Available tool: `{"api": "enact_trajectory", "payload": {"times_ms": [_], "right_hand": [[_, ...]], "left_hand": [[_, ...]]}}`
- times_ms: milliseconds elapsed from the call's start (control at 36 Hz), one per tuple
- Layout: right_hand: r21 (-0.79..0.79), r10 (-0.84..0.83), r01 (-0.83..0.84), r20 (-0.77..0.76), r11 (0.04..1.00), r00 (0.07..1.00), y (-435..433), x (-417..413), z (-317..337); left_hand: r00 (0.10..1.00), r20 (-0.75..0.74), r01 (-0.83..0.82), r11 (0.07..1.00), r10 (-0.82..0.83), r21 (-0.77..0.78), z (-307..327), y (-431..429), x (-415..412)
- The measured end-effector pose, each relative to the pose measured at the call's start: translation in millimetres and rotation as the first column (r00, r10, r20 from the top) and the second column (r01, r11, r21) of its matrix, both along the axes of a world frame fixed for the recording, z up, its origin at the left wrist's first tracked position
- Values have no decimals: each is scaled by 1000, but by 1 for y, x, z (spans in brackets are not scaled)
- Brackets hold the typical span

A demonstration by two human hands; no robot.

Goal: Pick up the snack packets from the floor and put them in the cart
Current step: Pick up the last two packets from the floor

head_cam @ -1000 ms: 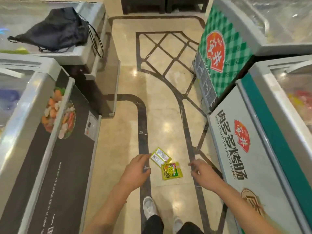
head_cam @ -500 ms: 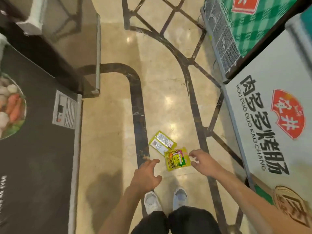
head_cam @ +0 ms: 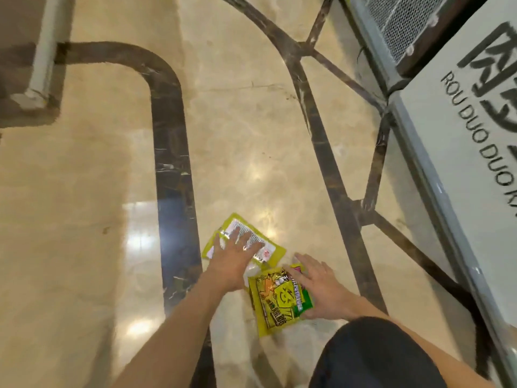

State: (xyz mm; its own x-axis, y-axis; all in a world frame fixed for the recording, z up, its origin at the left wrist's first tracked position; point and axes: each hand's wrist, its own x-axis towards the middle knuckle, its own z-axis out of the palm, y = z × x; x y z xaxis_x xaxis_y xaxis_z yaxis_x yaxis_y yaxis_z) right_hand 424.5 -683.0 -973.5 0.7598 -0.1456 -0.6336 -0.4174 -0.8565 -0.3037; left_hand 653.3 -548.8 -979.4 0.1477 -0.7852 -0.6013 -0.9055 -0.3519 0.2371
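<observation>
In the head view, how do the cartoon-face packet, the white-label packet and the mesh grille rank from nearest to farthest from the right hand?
1. Cartoon-face packet: partly under the right hand, touching it.
2. White-label packet: just to the left and slightly farther out, under the left hand.
3. Mesh grille: far off, at the top right.

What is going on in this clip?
A person is bending over the floor beside a freezer, reaching for two snack packets. The left hand lies with fingers spread on the far packet, which is back side up. The right hand rests with straight fingers on the right edge of the near packet. Both packets lie on the floor, neither lifted yet. No cart is in view.
</observation>
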Motion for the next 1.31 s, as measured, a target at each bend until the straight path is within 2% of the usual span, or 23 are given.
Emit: {"api": "enact_trajectory", "payload": {"times_ms": [139, 222, 333, 500, 639, 750, 861, 972, 1111, 1306], "right_hand": [[-84, 16, -11, 58, 996, 998, 9, -7, -35], [-104, 79, -71, 79, 992, 994, 14, -9, -39], [-123, 141, -137, 24, 983, 990, 21, -8, -41], [-131, 197, -193, 20, 972, 980, 32, -3, -29], [-87, 72, -71, 12, 994, 997, 20, 10, -4], [-124, -34, 36, 24, 992, 999, -2, 25, 25], [-147, -142, 158, 117, 976, 983, -23, 40, 77], [-133, -285, 308, 171, 942, 943, -36, 62, 161], [-104, -406, 434, 216, 895, 888, -49, 90, 289], [-46, -427, 478, 380, 877, 820, -54, 122, 504]], "left_hand": [[981, 104, 165, 986, -165, 16, -27, -8, 2], [979, 119, 163, 986, -165, 30, -33, -7, 4], [968, 154, 194, 980, -198, 47, -29, -1, 6], [983, 139, 117, 992, -123, 55, -26, 17, 0], [995, 102, -14, 999, 10, 32, -12, 25, 6], [983, 68, -173, 985, 172, 14, 17, 25, 18], [954, 5, -298, 953, 299, -45, 69, 22, 32], [887, -92, -459, 885, 452, -82, 150, 22, 45], [773, -180, -632, 766, 609, -119, 287, 18, 69], [708, -259, -706, 666, 657, -240, 491, 15, 98]]}}
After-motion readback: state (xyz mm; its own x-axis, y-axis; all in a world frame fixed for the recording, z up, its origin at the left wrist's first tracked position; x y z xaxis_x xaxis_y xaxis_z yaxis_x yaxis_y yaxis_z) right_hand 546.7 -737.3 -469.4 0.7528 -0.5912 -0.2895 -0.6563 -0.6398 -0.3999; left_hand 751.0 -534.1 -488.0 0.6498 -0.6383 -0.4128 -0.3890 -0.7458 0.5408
